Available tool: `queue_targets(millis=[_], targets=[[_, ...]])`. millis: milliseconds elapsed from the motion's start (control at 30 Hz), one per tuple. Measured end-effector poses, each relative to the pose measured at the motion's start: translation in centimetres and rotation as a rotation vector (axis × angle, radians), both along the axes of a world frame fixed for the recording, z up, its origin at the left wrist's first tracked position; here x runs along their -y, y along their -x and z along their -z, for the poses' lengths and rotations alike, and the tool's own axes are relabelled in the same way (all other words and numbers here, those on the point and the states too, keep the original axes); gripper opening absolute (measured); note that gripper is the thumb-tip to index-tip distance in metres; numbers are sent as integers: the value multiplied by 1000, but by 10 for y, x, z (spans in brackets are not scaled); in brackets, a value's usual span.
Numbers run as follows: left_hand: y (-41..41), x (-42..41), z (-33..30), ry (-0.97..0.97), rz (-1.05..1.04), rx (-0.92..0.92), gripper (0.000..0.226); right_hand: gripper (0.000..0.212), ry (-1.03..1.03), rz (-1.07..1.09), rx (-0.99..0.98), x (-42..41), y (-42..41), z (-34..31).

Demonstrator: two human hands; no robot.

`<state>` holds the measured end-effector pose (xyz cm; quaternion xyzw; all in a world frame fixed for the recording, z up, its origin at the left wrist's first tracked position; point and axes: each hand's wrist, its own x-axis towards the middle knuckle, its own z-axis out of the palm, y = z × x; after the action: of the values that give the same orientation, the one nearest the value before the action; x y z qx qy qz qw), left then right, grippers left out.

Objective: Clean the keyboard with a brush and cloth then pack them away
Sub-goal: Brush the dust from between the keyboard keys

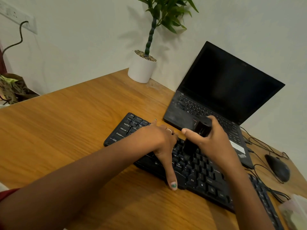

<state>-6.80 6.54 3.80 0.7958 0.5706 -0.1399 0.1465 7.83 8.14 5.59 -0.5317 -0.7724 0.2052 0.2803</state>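
From the head view, your left hand (159,140) covers the middle of the black keyboard (197,168), so the keys beneath the palm are hidden; its fingers lie spread and mostly straight across the upper rows, and the thumb reaches down to the keyboard's near edge, gripping nothing. Your right hand (214,138) curls its fingers and thumb round a black brush (197,135), held upright over the keys. The brush blurs against the dark keyboard, and you cannot tell whether its lower end touches the keys. The keyboard's right end runs out of view at the bottom right. At that same corner a pale, blurred thing (294,211) lies on the desk; what it is cannot be made out, so the cloth cannot be placed with certainty.

The keyboard is matt black plastic with white legends on low square keys. Behind it stands an open black laptop (221,92), its screen dark and its palm rest dusty. A rounded black mouse (278,168) sits to the right among thin black cables (259,146).

The desk (66,130) is warm orange-brown wood with long grain lines. At its far edge, against a plain pale wall, stands a smooth white pot (141,68) topped with pebbles, holding a green-stemmed plant. At far left a wall socket strip (18,17) has a dark cord hanging from it.
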Motion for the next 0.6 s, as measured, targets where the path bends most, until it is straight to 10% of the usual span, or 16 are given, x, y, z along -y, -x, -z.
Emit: queue_targets(millis=[600], targets=[[-1, -1, 1, -2, 6, 1, 135, 48, 45, -71, -37, 3, -5, 0]])
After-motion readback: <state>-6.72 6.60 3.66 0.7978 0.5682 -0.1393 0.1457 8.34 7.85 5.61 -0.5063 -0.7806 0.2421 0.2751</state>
